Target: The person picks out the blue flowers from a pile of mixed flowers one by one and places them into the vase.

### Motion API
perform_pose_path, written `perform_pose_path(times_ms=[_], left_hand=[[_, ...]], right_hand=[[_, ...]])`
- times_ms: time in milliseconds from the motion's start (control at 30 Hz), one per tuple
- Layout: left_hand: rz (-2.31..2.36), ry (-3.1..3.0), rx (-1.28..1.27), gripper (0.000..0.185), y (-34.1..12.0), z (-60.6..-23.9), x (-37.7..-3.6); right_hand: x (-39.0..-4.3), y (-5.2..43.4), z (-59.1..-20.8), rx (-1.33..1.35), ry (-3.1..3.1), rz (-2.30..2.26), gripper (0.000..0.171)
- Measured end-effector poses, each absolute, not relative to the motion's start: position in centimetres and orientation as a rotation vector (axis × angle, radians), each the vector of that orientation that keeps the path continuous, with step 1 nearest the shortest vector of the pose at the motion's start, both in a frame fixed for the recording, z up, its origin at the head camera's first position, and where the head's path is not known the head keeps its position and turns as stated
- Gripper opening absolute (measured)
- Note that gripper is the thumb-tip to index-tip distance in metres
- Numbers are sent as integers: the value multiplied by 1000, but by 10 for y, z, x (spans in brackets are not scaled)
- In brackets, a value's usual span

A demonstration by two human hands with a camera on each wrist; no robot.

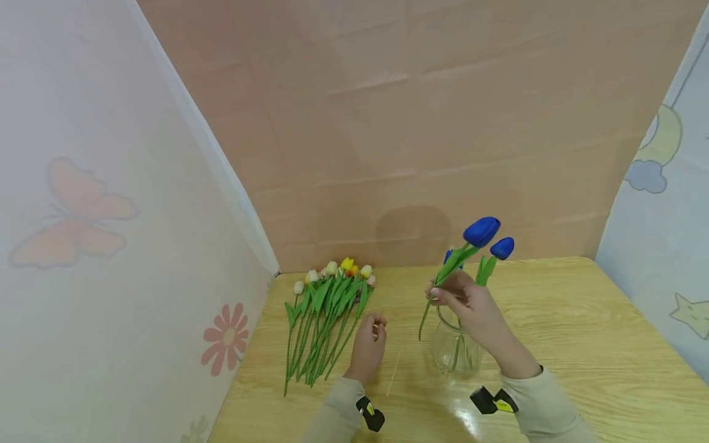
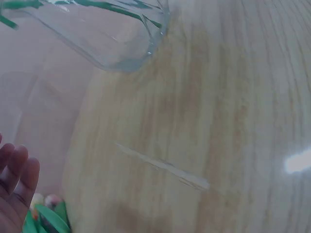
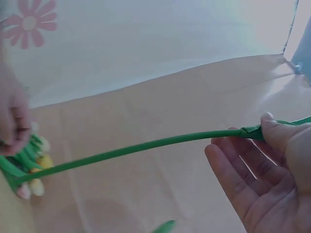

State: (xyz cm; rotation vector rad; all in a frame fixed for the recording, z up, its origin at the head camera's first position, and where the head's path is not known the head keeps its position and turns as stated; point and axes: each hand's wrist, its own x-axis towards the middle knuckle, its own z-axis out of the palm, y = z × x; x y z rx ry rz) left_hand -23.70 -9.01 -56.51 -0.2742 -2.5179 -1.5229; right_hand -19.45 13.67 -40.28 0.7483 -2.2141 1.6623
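Flanking glass vase point(image 1: 454, 351): loose tulip bunch point(image 1: 327, 314).

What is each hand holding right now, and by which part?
The right hand pinches a blue tulip by its green stem, at the base of the leaves, above the vase. The left hand holds nothing, beside the tulip bunch.

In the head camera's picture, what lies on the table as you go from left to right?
Bunch of tulips → left hand → thin stick → glass vase, with the right hand above it holding a blue tulip.
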Motion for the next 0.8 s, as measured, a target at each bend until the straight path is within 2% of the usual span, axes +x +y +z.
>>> perform_pose_path(times_ms=[133,267,433,600,800], left_hand=[[-1512,-2549,-235,9,-95,-577,-237],[-1504,-2548,-242,10,-96,-583,-239],[-1520,-2547,-255,10,-95,-581,-239],[-1519,-2568,-258,11,-95,-586,-240],[-1500,-2570,-273,11,-94,-592,-242]], right_hand=[[-188,153,-388,835,-2010,1693,16],[-185,172,-373,813,-1833,1720,18],[-185,193,-367,628,-1866,1594,22],[-186,203,-371,408,-2050,1394,17],[-192,208,-384,350,-2213,1214,20]])
